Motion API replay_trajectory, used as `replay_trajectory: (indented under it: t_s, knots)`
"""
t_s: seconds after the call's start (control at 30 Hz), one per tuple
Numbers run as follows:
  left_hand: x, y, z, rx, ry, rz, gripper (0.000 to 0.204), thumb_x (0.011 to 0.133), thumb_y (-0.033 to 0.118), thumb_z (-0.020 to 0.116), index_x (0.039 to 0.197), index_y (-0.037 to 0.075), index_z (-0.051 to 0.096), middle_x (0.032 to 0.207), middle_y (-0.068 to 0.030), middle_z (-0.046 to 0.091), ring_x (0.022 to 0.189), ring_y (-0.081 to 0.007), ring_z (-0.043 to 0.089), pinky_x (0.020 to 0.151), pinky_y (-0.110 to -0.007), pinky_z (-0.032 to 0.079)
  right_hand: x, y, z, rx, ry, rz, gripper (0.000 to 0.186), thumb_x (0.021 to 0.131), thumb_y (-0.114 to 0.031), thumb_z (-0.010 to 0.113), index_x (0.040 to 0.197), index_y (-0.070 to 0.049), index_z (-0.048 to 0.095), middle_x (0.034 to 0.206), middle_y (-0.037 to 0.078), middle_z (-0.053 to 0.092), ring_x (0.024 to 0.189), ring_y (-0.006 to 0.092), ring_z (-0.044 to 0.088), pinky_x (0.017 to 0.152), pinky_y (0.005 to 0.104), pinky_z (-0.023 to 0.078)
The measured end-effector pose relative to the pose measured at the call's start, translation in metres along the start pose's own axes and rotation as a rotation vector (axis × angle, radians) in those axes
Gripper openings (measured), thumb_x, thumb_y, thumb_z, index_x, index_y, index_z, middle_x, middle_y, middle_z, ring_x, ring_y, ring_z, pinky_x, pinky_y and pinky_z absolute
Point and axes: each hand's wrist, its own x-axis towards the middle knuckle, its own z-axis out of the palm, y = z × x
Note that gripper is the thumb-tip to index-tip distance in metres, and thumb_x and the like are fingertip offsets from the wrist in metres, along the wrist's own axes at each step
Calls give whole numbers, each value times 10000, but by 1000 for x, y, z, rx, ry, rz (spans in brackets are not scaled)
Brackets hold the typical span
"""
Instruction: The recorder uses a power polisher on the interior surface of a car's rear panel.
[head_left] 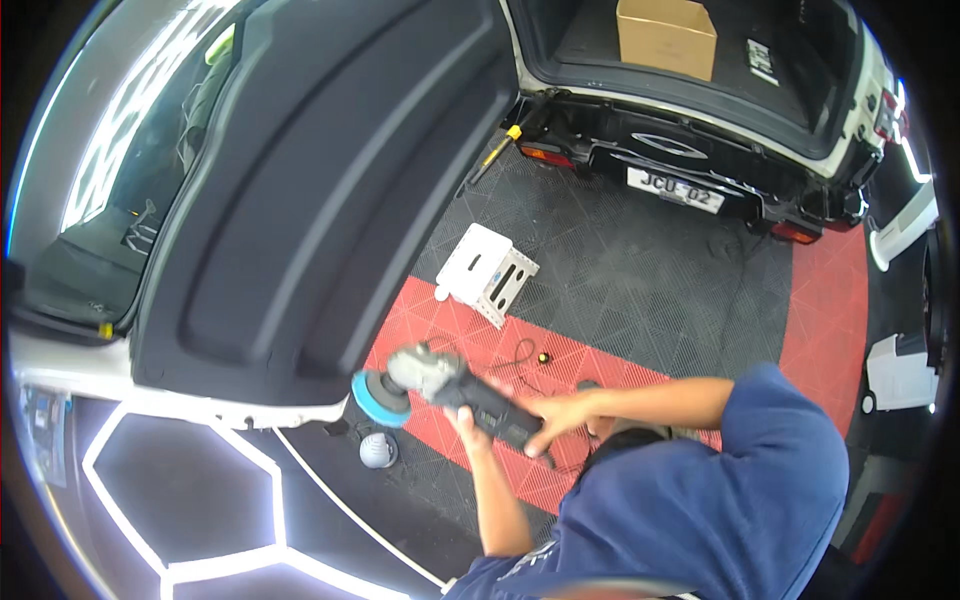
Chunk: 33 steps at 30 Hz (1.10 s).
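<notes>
Across my front I hold a grey-and-black power polisher [490, 410] with a round blue foam pad [381, 401]. My left hand [469, 430] is closed round the middle of its black body. My right hand [556, 418] wraps the rear end of the tool. The polisher's grey head is slightly blurred. Its pad is beside the lower corner of the white car's opened tailgate [290, 190], whose dark inner panel faces me; I cannot tell whether they touch.
A white step stool [485, 268] stands on the red and black floor tiles. Beyond it are the car's rear bumper [690, 150] and open boot with a cardboard box [667, 38]. A grey round object [378, 450] sits below the pad. A cord [525, 352] lies nearby.
</notes>
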Motion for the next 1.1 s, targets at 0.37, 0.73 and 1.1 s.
replay_trajectory:
  t_s: [0.37, 0.73, 1.1]
  knots:
    - [-94, 9, 190, -262, 91, 137, 848, 886, 719, 314, 1277, -21, 448, 1137, -185, 578, 1011, -327, 604, 872, -464, 520, -154, -68, 68, -697, 677, -48, 741, 680, -255, 771, 1259, 55, 429, 1049, 280, 621, 984, 413, 619, 859, 433, 503]
    - [-18, -86, 273, -544, -119, -11, 928, 797, 820, 337, 1223, 5, 462, 987, -117, 582, 813, -264, 609, 721, -399, 538, -221, -54, -51, -322, 655, -52, 804, 663, -267, 819, 1247, 68, 380, 1137, 241, 580, 1062, 288, 591, 925, 368, 464]
    - [117, -184, 398, -520, -136, -363, 856, 876, 761, 214, 1221, 24, 481, 953, -114, 607, 776, -228, 632, 697, -343, 545, -275, -76, -226, -231, 818, -17, 888, 674, -224, 803, 1342, 115, 327, 1228, 254, 544, 1122, 289, 585, 944, 357, 468]
